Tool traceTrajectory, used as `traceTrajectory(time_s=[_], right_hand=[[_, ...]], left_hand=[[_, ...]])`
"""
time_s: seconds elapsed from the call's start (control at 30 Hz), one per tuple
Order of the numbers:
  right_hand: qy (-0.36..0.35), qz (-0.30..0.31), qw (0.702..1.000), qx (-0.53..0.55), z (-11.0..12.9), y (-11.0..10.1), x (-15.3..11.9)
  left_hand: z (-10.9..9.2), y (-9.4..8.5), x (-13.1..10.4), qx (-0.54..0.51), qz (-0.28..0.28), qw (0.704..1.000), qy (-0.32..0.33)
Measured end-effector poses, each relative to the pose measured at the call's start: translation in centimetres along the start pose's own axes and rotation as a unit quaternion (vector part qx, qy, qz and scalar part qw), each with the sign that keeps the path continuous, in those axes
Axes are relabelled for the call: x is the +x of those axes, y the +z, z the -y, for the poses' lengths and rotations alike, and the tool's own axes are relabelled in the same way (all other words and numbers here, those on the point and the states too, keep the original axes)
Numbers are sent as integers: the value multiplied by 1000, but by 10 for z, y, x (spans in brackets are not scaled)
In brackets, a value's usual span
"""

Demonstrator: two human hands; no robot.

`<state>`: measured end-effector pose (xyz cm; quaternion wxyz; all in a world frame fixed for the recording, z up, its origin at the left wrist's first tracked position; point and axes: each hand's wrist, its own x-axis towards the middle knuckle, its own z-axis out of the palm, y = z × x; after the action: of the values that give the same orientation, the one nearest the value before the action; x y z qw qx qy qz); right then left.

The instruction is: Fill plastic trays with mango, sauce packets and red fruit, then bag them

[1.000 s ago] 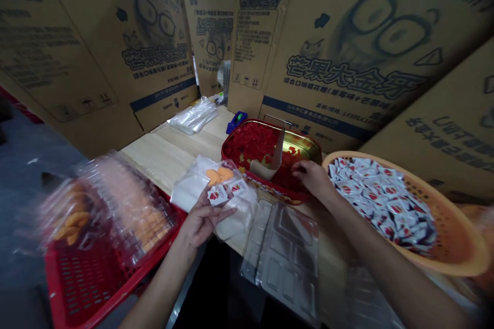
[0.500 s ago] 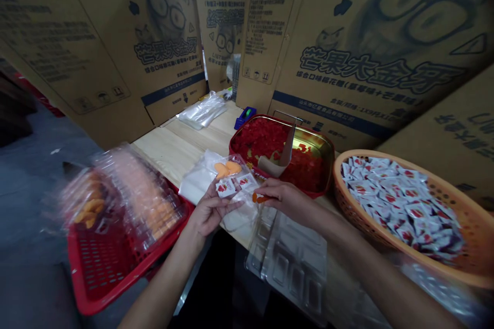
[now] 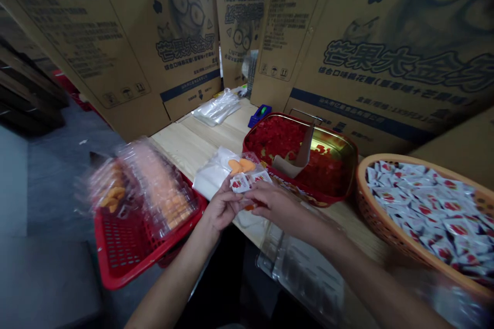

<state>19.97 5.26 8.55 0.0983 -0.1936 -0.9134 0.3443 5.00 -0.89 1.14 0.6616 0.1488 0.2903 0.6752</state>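
Between thumb and fingers, my left hand grips a clear plastic pack. Orange candy pieces lie at its far end, and two white sachets with red print lie nearer my fingers. My right hand is closed at the pack's near end, its fingertips beside those of the left. A small orange-red piece shows under the right fingers, which pinch it; the fingers partly cover it. White plastic sheets or bags lie beneath the pack on the wooden table.
A red tin of red pieces holds a scoop. At right stands an orange basket of sachets; at left, a red basket with filled clear packs. Clear trays lie near me. Cardboard boxes surround the table.
My right hand has moved left to the near end of the pack, bringing the orange-red piece along. My left hand still holds the pack. The whole view has shifted slightly.
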Motion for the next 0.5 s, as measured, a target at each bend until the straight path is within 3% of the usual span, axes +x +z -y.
traceTrajectory(time_s=[0.1, 0.5], right_hand=[[-1, 17, 1000, -7, 1, 6, 4], [27, -39, 998, 28, 0, 0, 7]], left_hand=[[1, 0, 1, -9, -8, 1000, 17], [0, 0, 2, -16, 7, 1000, 12]])
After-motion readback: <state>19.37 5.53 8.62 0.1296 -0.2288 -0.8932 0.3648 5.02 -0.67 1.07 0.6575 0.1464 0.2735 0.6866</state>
